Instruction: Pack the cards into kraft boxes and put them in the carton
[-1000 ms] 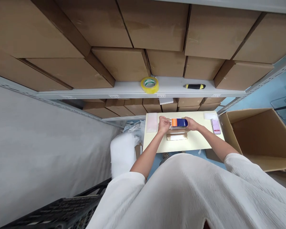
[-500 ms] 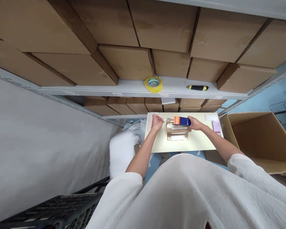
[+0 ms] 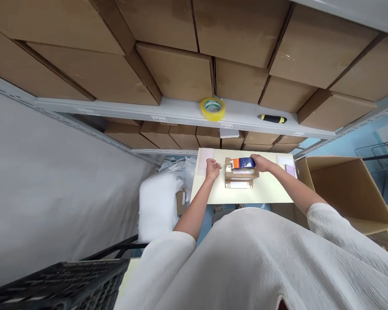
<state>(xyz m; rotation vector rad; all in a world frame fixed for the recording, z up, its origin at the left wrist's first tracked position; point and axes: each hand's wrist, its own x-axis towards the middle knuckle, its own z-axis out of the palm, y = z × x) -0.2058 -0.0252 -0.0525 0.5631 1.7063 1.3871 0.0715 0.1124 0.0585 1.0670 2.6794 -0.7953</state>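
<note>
My right hand (image 3: 261,162) grips a blue and orange tape dispenser (image 3: 244,163) from its right end. The dispenser sits over the top of a small cardboard box (image 3: 241,175), and its orange front points left. Shiny tape lies along the left edge of this box, and a pale strip shows on its near side. To the left of the box, a short gap away, is my left hand (image 3: 212,170), with loosely bent fingers apart and nothing visible in them. Both hands are above a pale yellow tabletop (image 3: 207,196).
A yellow tape roll (image 3: 212,109) and a black-yellow utility knife (image 3: 273,119) lie on the shelf (image 3: 177,106) ahead, before stacked cartons (image 3: 174,71). Right of the table stands a large open carton (image 3: 345,189). White wrap (image 3: 157,206) is at left, above a black crate (image 3: 61,282).
My left fingers have loosened from a pinch, and the clear strand between them and the dispenser no longer shows. The dispenser has shifted slightly left over the box. The camera view has moved a little.
</note>
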